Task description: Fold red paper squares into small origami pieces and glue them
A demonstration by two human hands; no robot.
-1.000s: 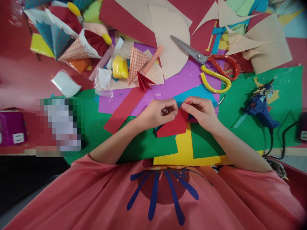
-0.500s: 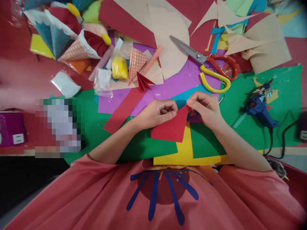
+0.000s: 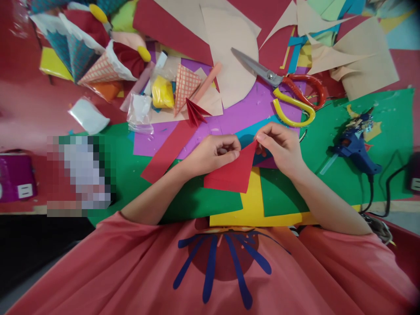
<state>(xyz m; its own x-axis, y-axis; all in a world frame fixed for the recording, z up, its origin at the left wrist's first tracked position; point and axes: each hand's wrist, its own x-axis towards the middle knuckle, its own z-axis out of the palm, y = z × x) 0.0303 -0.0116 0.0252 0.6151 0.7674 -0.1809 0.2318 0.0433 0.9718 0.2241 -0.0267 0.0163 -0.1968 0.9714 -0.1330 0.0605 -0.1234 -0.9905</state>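
Note:
A small piece of red paper (image 3: 229, 175) is held up between my hands, above the green and yellow sheets. My left hand (image 3: 218, 152) pinches its upper left edge between thumb and fingers. At the top right corner, the thumb and forefinger of my right hand (image 3: 278, 146) are closed on the same paper. Part of its upper edge is hidden by my left fingers. Beyond my left hand lies a red paper strip (image 3: 169, 151), with a pleated dark red paper fan (image 3: 196, 113) at its upper end.
Scissors (image 3: 271, 76) with red and yellow handles lie beyond my right hand. A blue glue gun (image 3: 356, 151) with a cord rests at right on a green sheet (image 3: 390, 131). Paper cones (image 3: 108, 65), a yellow clay packet (image 3: 163, 92) and beige paper (image 3: 234, 57) lie farther back.
The red paper has swung slightly to the left at its lower edge. Both hands keep their pinch and have shifted only a little.

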